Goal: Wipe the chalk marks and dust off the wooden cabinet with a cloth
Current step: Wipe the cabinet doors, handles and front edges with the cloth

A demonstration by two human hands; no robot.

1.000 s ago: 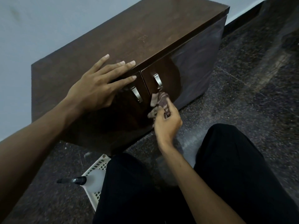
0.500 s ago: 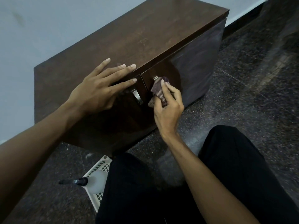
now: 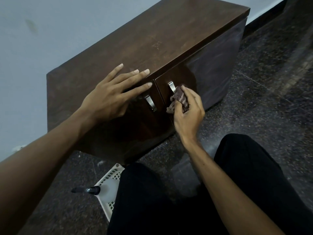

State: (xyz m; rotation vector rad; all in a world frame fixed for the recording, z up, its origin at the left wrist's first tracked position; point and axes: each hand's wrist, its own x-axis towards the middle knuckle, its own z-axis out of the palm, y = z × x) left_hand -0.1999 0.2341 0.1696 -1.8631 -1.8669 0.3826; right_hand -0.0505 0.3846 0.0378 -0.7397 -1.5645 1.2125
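Cabinet: low on the floor against the wall, faint pale marks left on its top.
Cloth: bunched against the right door, now just beside its handle, shifted rightward off it.
Right hand: fingers curled, pinching the cloth.
Left hand: flat, fingers spread, steadying the top edge as before.
Meaning: door front being worked; top likely next.

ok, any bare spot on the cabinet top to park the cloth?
Yes: the cabinet top is bare from the left hand to the far right corner. Crowded at the door handles, where the right hand presses the cloth.
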